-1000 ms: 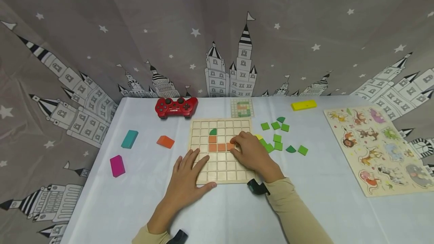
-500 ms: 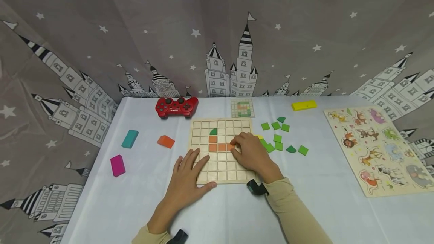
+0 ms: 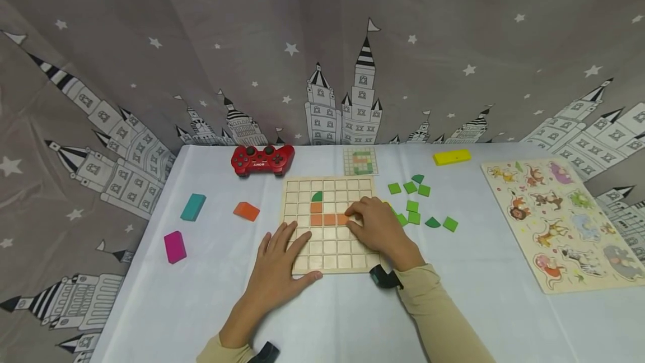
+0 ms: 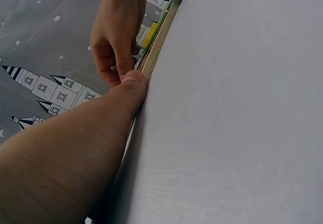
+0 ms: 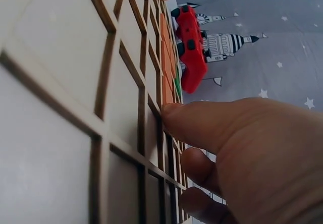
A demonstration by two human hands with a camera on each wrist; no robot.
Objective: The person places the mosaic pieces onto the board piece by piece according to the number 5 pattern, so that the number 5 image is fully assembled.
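Note:
My left hand (image 3: pixel 274 268) lies spread at the lower left of a wooden grid board (image 3: pixel 330 248); its fingers rest on the board, and its thumb touches the front edge. Over the right half my right hand (image 3: pixel 379 228) is bent, thumb and fingertips beside an orange square tile (image 3: pixel 342 219) seated in a cell. In the right wrist view the thumb (image 5: pixel 194 123) meets that tile's near edge, and no tile shows between thumb and fingers. Several orange tiles form an L, topped by a green quarter-round tile (image 3: pixel 317 196).
Loose green tiles (image 3: pixel 412 206) lie right of the board, partly behind the right hand. A pattern card (image 3: pixel 360 161), red game controller (image 3: pixel 262 159) and yellow block (image 3: pixel 452 157) stand along the back. Orange (image 3: pixel 246 211), teal (image 3: pixel 193 207) and magenta (image 3: pixel 174 247) blocks lie left; an animal puzzle (image 3: pixel 559 223) lies right.
My right hand has shifted slightly to the right, uncovering more of the end orange tile, which stays in its cell. The left hand keeps its place.

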